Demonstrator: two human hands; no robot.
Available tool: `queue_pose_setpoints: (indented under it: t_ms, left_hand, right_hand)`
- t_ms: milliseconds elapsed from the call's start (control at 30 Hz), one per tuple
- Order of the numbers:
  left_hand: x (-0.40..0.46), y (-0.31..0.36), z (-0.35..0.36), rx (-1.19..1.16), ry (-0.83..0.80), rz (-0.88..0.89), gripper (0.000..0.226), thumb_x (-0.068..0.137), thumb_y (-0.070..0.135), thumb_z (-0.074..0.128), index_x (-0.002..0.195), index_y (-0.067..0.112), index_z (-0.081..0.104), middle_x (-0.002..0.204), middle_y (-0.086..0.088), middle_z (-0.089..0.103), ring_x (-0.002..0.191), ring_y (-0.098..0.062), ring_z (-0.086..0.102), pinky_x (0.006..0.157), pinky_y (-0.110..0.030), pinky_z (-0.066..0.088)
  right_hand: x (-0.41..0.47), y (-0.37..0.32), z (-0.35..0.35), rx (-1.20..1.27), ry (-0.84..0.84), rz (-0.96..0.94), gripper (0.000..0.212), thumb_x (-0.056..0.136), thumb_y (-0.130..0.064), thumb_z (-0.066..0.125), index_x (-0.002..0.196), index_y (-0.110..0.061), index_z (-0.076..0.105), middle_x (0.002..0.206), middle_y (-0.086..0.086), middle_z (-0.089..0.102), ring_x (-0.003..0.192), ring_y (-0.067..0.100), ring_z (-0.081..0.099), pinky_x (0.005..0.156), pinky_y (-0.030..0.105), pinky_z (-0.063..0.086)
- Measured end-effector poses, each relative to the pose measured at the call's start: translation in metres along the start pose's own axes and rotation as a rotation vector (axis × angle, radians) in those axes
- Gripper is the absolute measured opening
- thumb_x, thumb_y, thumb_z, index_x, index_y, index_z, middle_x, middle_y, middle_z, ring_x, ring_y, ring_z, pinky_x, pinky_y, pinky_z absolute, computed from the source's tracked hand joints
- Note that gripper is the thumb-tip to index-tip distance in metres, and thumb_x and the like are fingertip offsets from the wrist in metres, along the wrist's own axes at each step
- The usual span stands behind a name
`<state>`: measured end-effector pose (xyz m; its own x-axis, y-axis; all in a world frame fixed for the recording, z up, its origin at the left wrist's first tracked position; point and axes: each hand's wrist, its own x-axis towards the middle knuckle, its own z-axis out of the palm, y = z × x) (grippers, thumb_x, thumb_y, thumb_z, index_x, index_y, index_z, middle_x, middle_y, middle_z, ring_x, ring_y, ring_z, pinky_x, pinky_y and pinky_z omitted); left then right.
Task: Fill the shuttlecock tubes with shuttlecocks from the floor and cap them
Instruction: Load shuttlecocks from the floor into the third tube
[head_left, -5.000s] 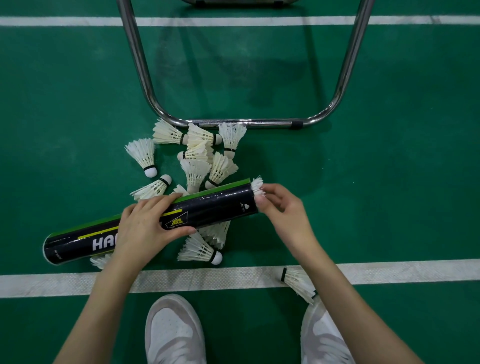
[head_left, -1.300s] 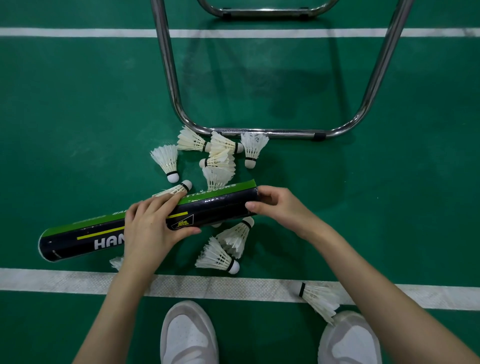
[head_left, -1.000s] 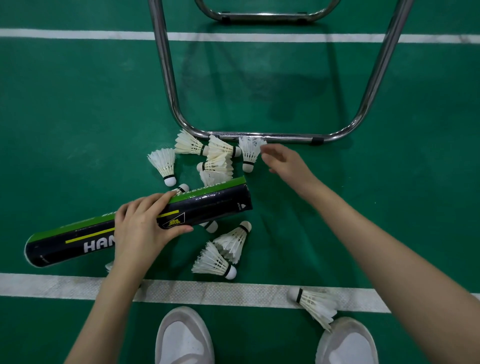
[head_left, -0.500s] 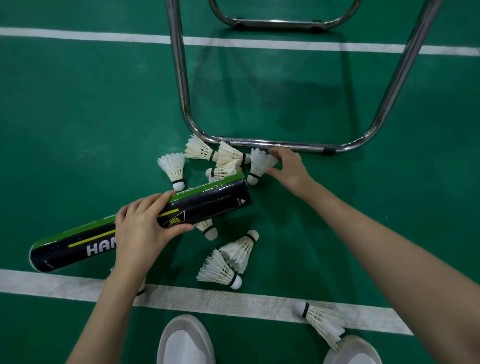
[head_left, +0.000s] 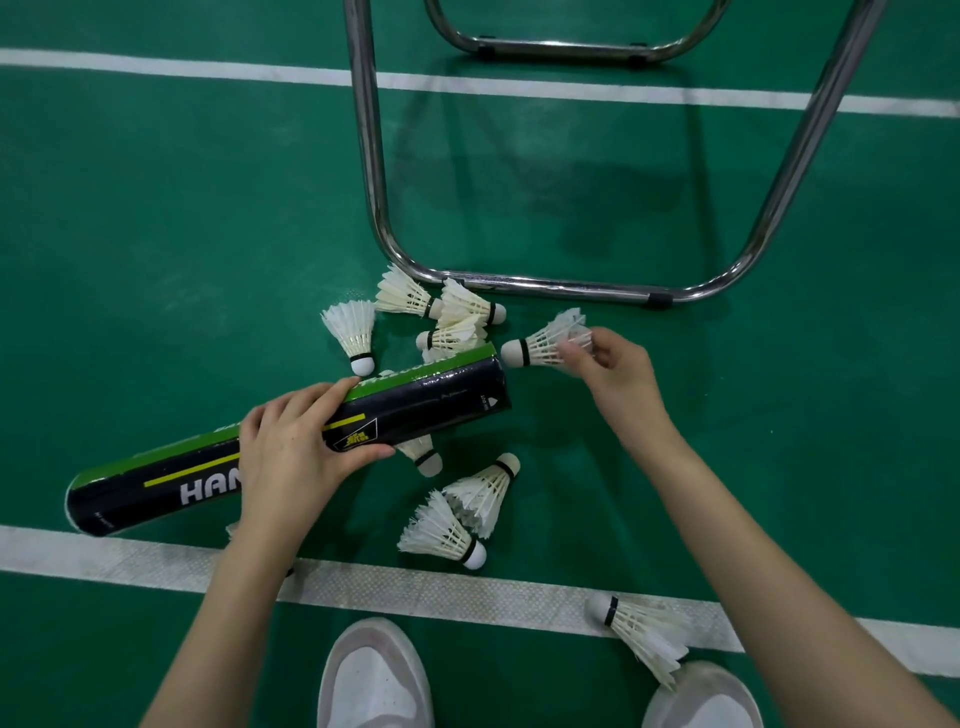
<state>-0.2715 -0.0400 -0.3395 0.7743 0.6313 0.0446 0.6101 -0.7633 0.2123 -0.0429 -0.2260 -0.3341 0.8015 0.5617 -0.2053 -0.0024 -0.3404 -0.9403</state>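
A black and green shuttlecock tube (head_left: 426, 402) lies slanted above the green floor, its open end at the upper right. My left hand (head_left: 296, 452) grips its middle. My right hand (head_left: 613, 366) pinches the feathers of a white shuttlecock (head_left: 540, 345), whose cork tip points left, just right of the tube's open end. Several more shuttlecocks lie on the floor: a cluster (head_left: 447, 317) behind the tube, a pair (head_left: 462, 514) in front of it, one (head_left: 641, 629) by my right shoe. No cap is visible.
A chrome tubular frame (head_left: 545, 286) stands on the floor just behind the shuttlecock cluster, with a second frame (head_left: 561, 49) further back. White court lines (head_left: 415, 590) cross near my feet and far ahead. My two white shoes (head_left: 374, 675) are at the bottom edge.
My right hand left the tube's mouth, reached to the cluster by the chrome frame, picked up a shuttlecock and brought it back beside the tube's open end. My left hand kept holding the tube.
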Motion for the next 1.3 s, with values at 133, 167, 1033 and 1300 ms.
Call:
queue_pose_setpoints:
  t_ms: [133,167,1033,1300]
  left_hand:
    - [-0.003,0.007,0.001,0.001,-0.008,0.013,0.087,0.06,0.081,0.036,0.122,0.024,0.058,0.111,-0.004,0.065,0.102,-0.031,0.056,0.088,-0.044,0.037]
    - [-0.003,0.009,0.001,0.001,-0.009,0.015,0.087,0.06,0.08,0.037,0.122,0.023,0.058,0.111,-0.005,0.065,0.102,-0.031,0.056,0.088,-0.045,0.037]
    - [-0.019,0.019,-0.003,-0.043,0.004,0.091,0.084,0.062,0.078,0.039,0.122,0.022,0.058,0.112,-0.005,0.064,0.102,-0.03,0.056,0.089,-0.045,0.037]
    - [-0.026,0.005,0.001,-0.005,-0.033,0.041,0.085,0.061,0.08,0.038,0.122,0.024,0.059,0.112,-0.004,0.065,0.103,-0.03,0.056,0.088,-0.044,0.037]
  right_hand:
    - [-0.025,-0.01,-0.005,0.05,-0.067,0.026,0.01,0.089,-0.017,0.06,0.094,-0.014,0.068,0.086,-0.009,0.069,0.076,-0.002,0.061,0.074,0.011,0.046]
    - [-0.029,-0.01,-0.005,0.05,-0.094,0.035,0.012,0.089,-0.017,0.059,0.096,-0.013,0.068,0.086,-0.01,0.068,0.074,-0.006,0.06,0.072,0.007,0.046]
    - [-0.058,-0.013,0.021,0.098,-0.456,0.043,0.029,0.087,-0.002,0.059,0.111,-0.018,0.061,0.099,-0.01,0.066,0.086,-0.012,0.059,0.08,0.006,0.043]
    - [-0.044,-0.004,0.031,0.12,-0.555,0.087,0.026,0.084,-0.005,0.064,0.11,-0.01,0.063,0.106,0.003,0.067,0.093,0.005,0.063,0.088,0.018,0.049]
